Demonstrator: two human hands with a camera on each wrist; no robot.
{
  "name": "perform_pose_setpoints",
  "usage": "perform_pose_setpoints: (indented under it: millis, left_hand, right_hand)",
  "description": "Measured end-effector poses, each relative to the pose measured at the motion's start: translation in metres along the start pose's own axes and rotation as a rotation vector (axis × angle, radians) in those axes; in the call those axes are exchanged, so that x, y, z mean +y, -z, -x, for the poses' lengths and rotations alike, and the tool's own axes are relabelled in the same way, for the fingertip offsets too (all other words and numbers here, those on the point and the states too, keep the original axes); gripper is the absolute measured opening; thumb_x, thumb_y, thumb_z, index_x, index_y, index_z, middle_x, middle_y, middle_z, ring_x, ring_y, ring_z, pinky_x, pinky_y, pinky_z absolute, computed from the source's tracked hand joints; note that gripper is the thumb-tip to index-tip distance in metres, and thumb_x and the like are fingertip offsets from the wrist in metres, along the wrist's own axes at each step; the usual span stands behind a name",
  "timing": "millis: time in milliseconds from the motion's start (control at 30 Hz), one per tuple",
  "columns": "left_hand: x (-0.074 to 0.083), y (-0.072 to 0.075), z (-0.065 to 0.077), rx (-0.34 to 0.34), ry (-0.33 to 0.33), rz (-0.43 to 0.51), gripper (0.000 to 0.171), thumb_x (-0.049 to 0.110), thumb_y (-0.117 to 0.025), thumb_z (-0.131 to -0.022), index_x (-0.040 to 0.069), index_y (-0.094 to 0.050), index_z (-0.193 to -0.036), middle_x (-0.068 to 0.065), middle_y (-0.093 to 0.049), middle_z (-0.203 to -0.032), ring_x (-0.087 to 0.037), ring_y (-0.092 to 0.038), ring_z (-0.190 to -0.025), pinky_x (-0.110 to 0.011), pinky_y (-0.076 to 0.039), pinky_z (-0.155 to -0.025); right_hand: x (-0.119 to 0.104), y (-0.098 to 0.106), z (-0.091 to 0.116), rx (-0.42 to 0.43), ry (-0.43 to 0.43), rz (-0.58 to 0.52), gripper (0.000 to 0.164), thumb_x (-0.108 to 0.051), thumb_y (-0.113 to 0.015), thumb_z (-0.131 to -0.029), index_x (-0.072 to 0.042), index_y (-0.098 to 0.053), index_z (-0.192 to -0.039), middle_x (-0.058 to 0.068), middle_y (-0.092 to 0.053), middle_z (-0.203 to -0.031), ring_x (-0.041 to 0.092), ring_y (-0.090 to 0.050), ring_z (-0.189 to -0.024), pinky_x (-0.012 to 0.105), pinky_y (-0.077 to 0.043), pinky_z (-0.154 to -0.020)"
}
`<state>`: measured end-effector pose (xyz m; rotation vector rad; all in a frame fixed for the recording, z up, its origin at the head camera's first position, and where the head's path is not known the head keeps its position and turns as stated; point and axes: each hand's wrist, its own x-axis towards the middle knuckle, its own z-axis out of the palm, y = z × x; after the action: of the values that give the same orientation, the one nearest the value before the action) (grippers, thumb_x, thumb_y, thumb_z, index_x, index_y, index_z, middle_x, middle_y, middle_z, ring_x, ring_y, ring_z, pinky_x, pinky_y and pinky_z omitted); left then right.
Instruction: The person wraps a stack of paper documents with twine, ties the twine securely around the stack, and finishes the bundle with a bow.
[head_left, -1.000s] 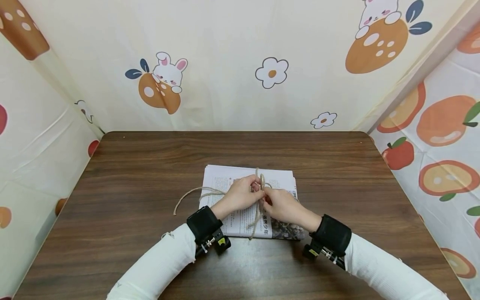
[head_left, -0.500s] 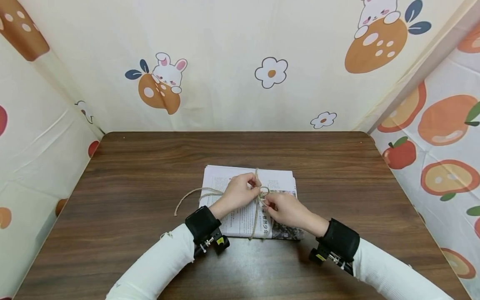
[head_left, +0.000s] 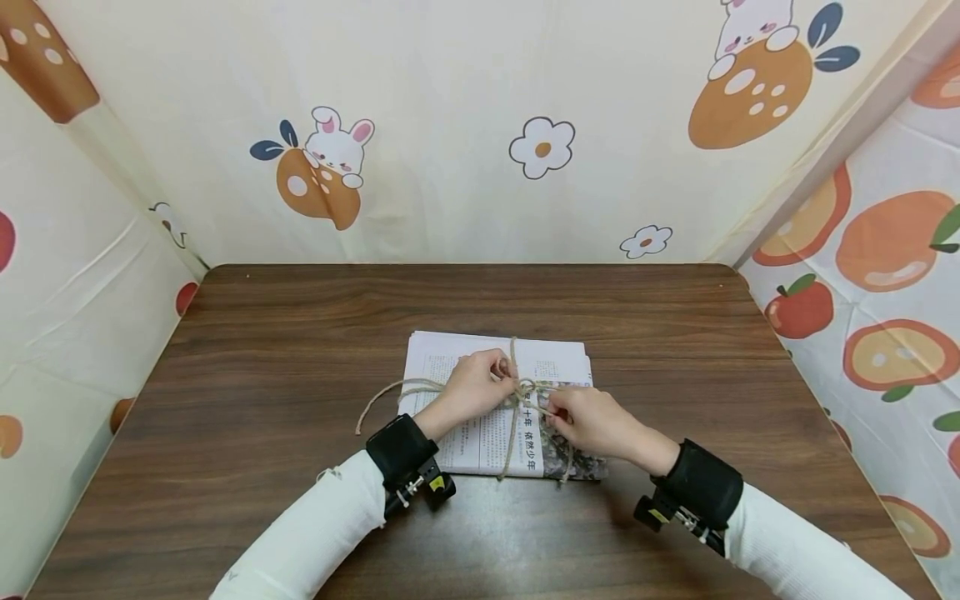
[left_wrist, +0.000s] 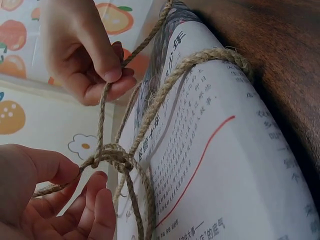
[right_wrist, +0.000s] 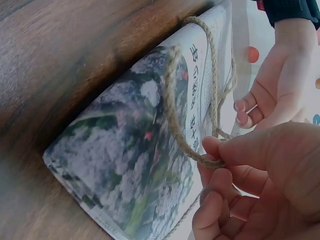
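Observation:
A folded stack of newspapers (head_left: 551,357) lies on the table, with jute twine (left_wrist: 170,80) wrapped around it and crossing on top. Where the strands cross, a loose knot (left_wrist: 114,156) shows in the left wrist view. Just left of it, my left hand (head_left: 471,385) pinches one strand between thumb and forefinger; its loose tail (head_left: 372,402) curves out past the stack's left edge. My right hand (head_left: 598,423) pinches the other strand over the printed photo side. From those fingers the twine end (right_wrist: 171,100) droops across the photo in the right wrist view.
The brown wooden table (head_left: 300,333) extends on all sides of the stack. Behind it hangs a cream curtain (head_left: 442,167) with rabbit and flower prints, and a fruit-printed sheet (head_left: 877,350) is on the right. Both wrists wear black camera straps (head_left: 693,483).
My right hand has moved right and slightly down from the knot, drawing its strand out, and the loop there has become smaller. My left hand has stayed nearly in place.

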<state>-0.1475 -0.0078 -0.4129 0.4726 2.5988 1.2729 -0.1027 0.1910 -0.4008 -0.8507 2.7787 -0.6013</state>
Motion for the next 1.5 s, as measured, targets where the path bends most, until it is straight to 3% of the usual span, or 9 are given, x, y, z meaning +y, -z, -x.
perform_pose_setpoints:
  millis: [200,500,867,1067,1300,1500]
  left_hand:
    - [-0.001,0.001,0.001,-0.010,-0.022,0.009,0.007,0.010,-0.060,-0.082,0.016,-0.060,-0.077,0.002,-0.064,-0.081,-0.007,-0.051,-0.058,-0.022,-0.038,-0.062]
    - [-0.003,0.001,0.001,-0.027,0.011,0.042,0.008,0.010,-0.062,-0.080,0.017,-0.060,-0.077,0.000,-0.066,-0.087,-0.007,-0.054,-0.061,-0.025,-0.040,-0.065]
    - [-0.004,0.001,0.002,-0.057,0.007,0.053,0.005,0.012,-0.062,-0.082,0.016,-0.060,-0.079,0.000,-0.065,-0.088,-0.008,-0.049,-0.057,-0.030,-0.037,-0.074]
    - [-0.003,0.001,0.003,-0.065,0.015,0.084,0.006,0.012,-0.062,-0.083,0.014,-0.057,-0.086,-0.004,-0.063,-0.091,-0.005,-0.054,-0.056,-0.023,-0.041,-0.057]
    - [-0.004,0.000,0.002,-0.062,0.016,0.098,0.016,0.014,-0.061,-0.083,0.012,-0.056,-0.098,0.000,-0.063,-0.083,-0.006,-0.055,-0.057,-0.023,-0.040,-0.062]
    - [-0.005,0.000,0.000,-0.130,0.044,0.146,0.024,0.012,-0.063,-0.079,0.010,-0.062,-0.103,0.000,-0.064,-0.087,-0.006,-0.058,-0.064,-0.023,-0.042,-0.065]
  right_hand:
    - [0.004,-0.001,-0.001,0.029,0.004,0.018,0.012,-0.008,-0.063,-0.084,-0.013,-0.059,-0.074,-0.008,-0.051,-0.067,0.000,-0.044,-0.058,0.019,-0.037,-0.052]
    - [0.004,-0.002,-0.007,0.025,-0.022,-0.026,0.007,-0.006,-0.062,-0.084,-0.010,-0.060,-0.089,-0.006,-0.056,-0.070,0.001,-0.046,-0.057,0.020,-0.038,-0.051]
    - [0.004,-0.003,-0.017,0.051,-0.060,-0.047,0.011,-0.011,-0.064,-0.084,-0.015,-0.055,-0.078,-0.009,-0.052,-0.066,0.002,-0.044,-0.056,0.021,-0.037,-0.052]
    - [0.007,-0.003,-0.021,0.081,-0.093,0.006,0.015,-0.012,-0.064,-0.083,-0.009,-0.056,-0.095,-0.007,-0.051,-0.066,0.003,-0.042,-0.052,0.023,-0.036,-0.049]
    - [0.010,-0.004,-0.027,0.143,-0.049,0.079,0.016,-0.009,-0.063,-0.083,-0.008,-0.059,-0.099,-0.005,-0.052,-0.068,0.003,-0.043,-0.054,0.022,-0.035,-0.049]
    - [0.011,-0.006,-0.031,0.200,-0.012,0.123,0.013,-0.008,-0.065,-0.082,-0.009,-0.062,-0.094,-0.003,-0.053,-0.070,0.005,-0.046,-0.057,0.022,-0.037,-0.050]
